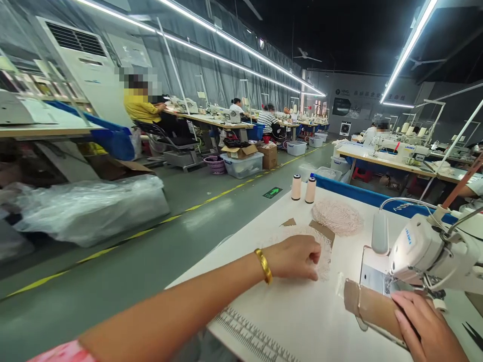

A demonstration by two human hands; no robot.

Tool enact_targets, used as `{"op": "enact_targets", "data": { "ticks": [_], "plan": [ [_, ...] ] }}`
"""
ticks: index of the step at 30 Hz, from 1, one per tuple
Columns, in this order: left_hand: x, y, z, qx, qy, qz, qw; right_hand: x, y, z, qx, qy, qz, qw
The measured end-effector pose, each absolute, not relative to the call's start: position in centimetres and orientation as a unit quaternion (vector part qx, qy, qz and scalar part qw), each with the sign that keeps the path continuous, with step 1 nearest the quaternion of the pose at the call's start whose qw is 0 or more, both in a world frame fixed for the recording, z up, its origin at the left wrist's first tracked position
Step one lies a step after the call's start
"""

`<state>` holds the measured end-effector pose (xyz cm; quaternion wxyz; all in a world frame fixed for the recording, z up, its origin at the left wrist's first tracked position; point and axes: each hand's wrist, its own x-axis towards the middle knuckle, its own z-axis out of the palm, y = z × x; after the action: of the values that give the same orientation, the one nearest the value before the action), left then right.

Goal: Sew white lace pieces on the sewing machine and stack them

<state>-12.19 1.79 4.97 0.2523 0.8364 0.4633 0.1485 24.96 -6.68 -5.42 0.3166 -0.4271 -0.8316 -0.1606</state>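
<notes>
My left hand (296, 257), a gold bangle at its wrist, is over the white table with curled fingers closed at the edge of a pale pink lace piece (325, 256). The fingertips are partly hidden. Stretched fingers of my right hand (424, 322) rest on a brown-taped plate (372, 306) in front of the sewing machine (418, 246). Its presser foot area is just beyond those fingers. A gathered heap of pale pink lace (337, 216) lies farther back, beside a brown card piece (323, 232).
Two cones of pale thread, one here (296, 187), stand at the table's far left corner. Ruler markings (256, 334) run along the near edge. Dark scissors (473, 334) lie at far right. Across the aisle (196, 226), people sit at other machines; a plastic-wrapped bundle (90, 206) is on the floor.
</notes>
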Motion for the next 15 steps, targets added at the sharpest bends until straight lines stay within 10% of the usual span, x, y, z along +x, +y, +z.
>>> {"op": "enact_targets", "data": {
  "ticks": [15],
  "plan": [
    [-12.3,1.4,6.6,0.763,0.5,0.151,0.38,23.9,-7.5,-4.2,-0.428,-0.833,-0.119,0.33]
  ]
}}
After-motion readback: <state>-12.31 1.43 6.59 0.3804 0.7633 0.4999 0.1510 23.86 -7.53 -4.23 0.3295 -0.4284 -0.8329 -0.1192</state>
